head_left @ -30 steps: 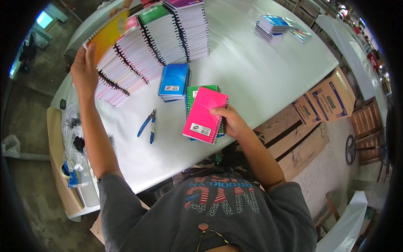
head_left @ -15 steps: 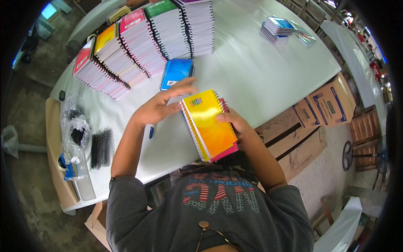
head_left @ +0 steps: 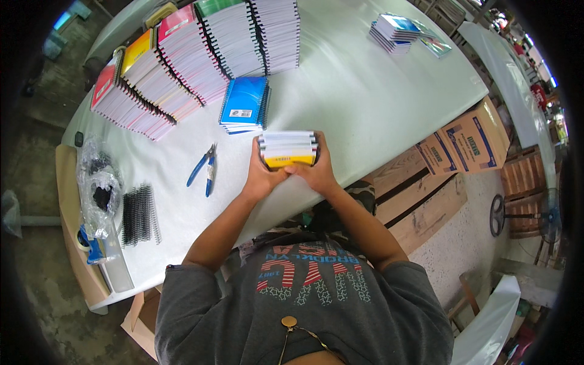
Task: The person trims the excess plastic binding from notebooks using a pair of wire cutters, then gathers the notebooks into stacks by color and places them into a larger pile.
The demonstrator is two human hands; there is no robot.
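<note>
Between my two hands is a small stack of spiral notebooks [head_left: 288, 151], its page edges turned up toward me and a yellow cover on the near side. My left hand [head_left: 263, 174] wraps the stack's left end; my right hand [head_left: 316, 170] grips the right end. The thumbs meet at the near side. Just beyond the stack, a short pile of blue spiral notebooks [head_left: 244, 103] lies on the table. Left of my hands rest blue-handled pliers [head_left: 204, 170], their jaws pointing away from me.
Tall stacks of notebooks [head_left: 194, 61] stand at the far left. Black spiral coils [head_left: 139, 214] and a clear plastic bag [head_left: 100, 182] lie on the table's left. More notebooks [head_left: 394, 31] sit far right. Cardboard boxes [head_left: 467, 140] stand beyond the table's right edge.
The notebooks have been turned from cover-up to edge-up and moved slightly away from me. My left hand, apart from them before, now grips them too. The pliers now show fully.
</note>
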